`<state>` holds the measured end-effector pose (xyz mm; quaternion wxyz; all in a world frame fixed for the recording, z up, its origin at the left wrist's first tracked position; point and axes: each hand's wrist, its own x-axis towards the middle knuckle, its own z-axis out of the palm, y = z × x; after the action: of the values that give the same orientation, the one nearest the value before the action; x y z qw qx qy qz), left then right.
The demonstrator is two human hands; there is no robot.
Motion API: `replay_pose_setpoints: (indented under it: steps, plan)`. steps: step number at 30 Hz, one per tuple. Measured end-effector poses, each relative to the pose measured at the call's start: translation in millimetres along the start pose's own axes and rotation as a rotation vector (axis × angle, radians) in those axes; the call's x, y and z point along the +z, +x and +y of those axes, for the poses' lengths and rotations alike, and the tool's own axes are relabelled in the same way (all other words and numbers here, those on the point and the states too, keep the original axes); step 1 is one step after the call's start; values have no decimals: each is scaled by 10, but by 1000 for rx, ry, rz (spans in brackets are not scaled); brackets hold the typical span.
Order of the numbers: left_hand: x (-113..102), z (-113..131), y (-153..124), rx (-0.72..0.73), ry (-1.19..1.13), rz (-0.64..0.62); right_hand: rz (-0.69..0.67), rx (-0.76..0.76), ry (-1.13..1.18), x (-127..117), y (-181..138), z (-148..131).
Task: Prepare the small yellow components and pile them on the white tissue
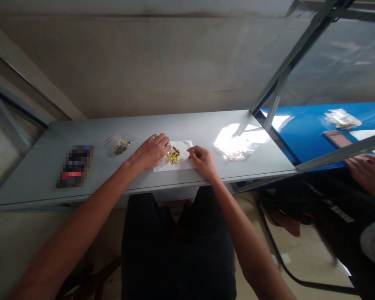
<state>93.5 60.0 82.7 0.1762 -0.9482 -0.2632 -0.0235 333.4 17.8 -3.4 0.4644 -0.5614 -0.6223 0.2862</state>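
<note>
Small yellow and dark pieces (173, 155), too small to name, lie in a loose pile on a white sheet (185, 163) like paper or cloth. At the sheet's left side, my left hand (154, 151) rests palm down, its bent fingers slightly apart and close to the pile. A ring is on one of its fingers. Over the sheet's right edge, my right hand (202, 160) has thumb and forefinger pinched together; whatever is between them is too small to make out. A clear zip bag (121, 146) with more yellow and dark pieces lies to the left.
Shiny clear plastic bags (236, 148) are heaped on the grey table (137, 125) at right, in glare. A blurred-out dark object (75, 166) lies at left. Metal posts (276, 98) stand between this table and a blue one (303, 146), where another person's hand (370, 173) rests.
</note>
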Motion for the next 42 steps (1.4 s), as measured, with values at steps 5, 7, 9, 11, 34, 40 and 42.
replay_pose_setpoints:
  steps: [5, 7, 9, 11, 34, 40, 42]
  plan:
    - [-44, -14, 72, 20, -3, 23, -35, 7, -62, -25, -7, -44]
    - [-33, -26, 90, 4, -58, 46, -45, -3, -118, -19, -22, -99]
    - [-18, -46, 87, -24, -110, 63, -46, -62, -175, -12, -68, -168]
    - [-7, -76, 48, -81, -149, 85, -70, -157, -200, -22, -148, -227]
    - [540, 160, -720, -787, -520, 450, -194, -292, -418, -38, -107, -269]
    - [406, 395, -586, -713, -571, 499, -175, -293, -313, 25, -31, -348]
    - [358, 497, -482, -679, -586, 498, -181, -237, -159, 56, -54, -469]
